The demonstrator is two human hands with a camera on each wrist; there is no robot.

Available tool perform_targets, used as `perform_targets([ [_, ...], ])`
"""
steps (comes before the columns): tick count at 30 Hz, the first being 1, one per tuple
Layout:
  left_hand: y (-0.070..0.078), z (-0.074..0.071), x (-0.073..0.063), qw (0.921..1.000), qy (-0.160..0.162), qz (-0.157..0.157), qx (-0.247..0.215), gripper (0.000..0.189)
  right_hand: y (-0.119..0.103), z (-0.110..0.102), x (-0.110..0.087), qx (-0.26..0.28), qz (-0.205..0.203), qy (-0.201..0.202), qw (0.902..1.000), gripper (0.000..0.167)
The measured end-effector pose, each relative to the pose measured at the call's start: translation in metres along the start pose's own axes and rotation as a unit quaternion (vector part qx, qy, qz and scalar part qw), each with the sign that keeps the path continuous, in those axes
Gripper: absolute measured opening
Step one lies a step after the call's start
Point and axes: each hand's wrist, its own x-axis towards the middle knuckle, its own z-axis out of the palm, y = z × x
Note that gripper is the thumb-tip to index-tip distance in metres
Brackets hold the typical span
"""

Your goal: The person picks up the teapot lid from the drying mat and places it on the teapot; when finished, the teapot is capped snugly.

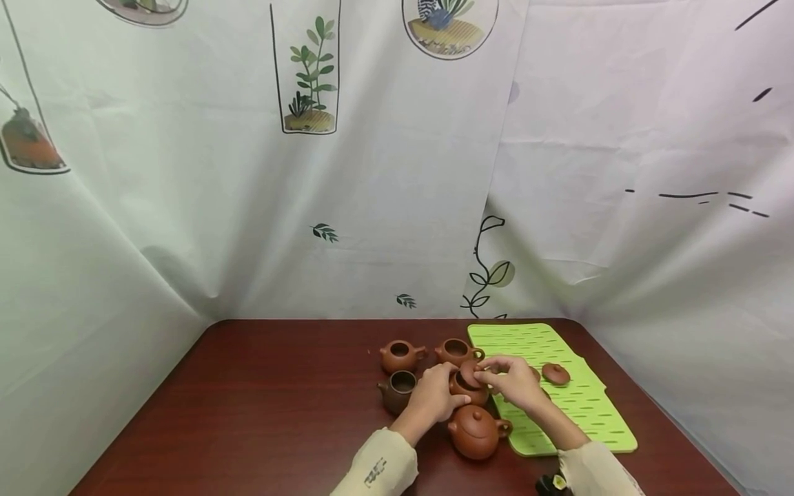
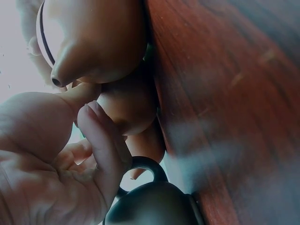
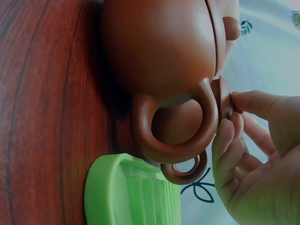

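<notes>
My left hand (image 1: 434, 396) holds the side of a reddish-brown clay teapot (image 1: 473, 395) with an uncovered mouth. Tilted over that mouth is a round teapot lid (image 1: 469, 373), which my right hand (image 1: 513, 382) pinches between thumb and fingers. In the right wrist view the lid (image 3: 224, 101) shows at the fingertips, partly behind a lidded teapot (image 3: 159, 42). That lidded teapot (image 1: 474, 435) stands just in front of both hands. Left of my left hand is a dark brown teapot (image 1: 395, 398) without a lid.
Two more open clay teapots stand behind, one at left (image 1: 397, 358) and one at right (image 1: 453, 353). A green drying mat (image 1: 589, 415) lies on the right, bearing a loose lid (image 1: 555, 374); other pieces there are partly hidden by my right hand. White patterned cloth (image 1: 397, 207) surrounds the brown table (image 1: 248, 406).
</notes>
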Motion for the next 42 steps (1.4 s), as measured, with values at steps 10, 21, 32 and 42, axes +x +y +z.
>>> perform_targets([
  [10,0.0006,0.0005,-0.0008,1.0000,0.000,0.000,0.001,0.051,0.0026,0.0030,0.0007,-0.005,-0.002,-0.017,0.9998,0.019],
  [21,0.0019,0.0005,0.0020,1.0000,-0.005,-0.005,-0.001,0.053,0.0017,0.0032,0.0027,-0.004,-0.017,-0.029,0.9994,0.022],
  [32,0.0011,-0.0006,0.0026,0.9998,-0.007,-0.017,0.000,0.053,0.0031,0.0063,0.0051,0.005,-0.016,-0.033,0.9993,0.022],
  [42,0.0006,-0.0020,0.0034,0.9995,-0.014,-0.027,-0.008,0.053,0.0024,0.0077,0.0068,-0.009,-0.012,-0.033,0.9993,0.021],
])
